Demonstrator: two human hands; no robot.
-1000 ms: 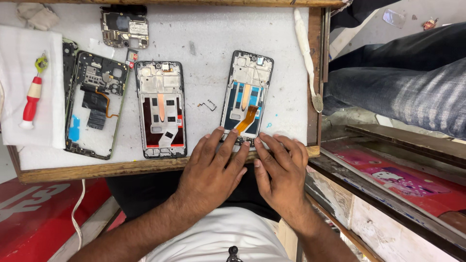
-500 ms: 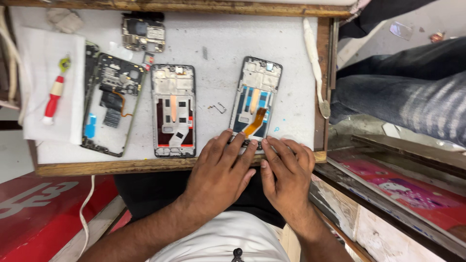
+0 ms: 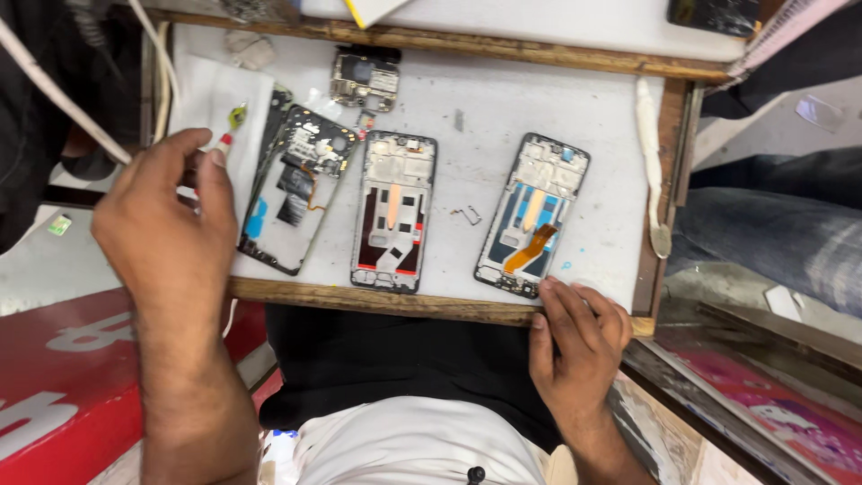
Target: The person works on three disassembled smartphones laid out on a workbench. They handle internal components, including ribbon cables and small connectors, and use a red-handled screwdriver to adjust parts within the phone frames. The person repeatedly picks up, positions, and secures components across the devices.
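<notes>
A screwdriver with a red handle and a yellow-green cap lies tilted on white paper at the left of the counter, its lower part hidden behind the left hand. The opened phone frame, dark-edged with an orange ribbon cable inside, lies face-up and slightly slanted near the front rail, its lower corner just beside the right fingertips.

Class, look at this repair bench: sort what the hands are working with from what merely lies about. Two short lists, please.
In hand:
left hand on the red-handled screwdriver
right hand at the right phone frame

Lying about:
middle phone frame
back cover
circuit board
small metal clip
</notes>
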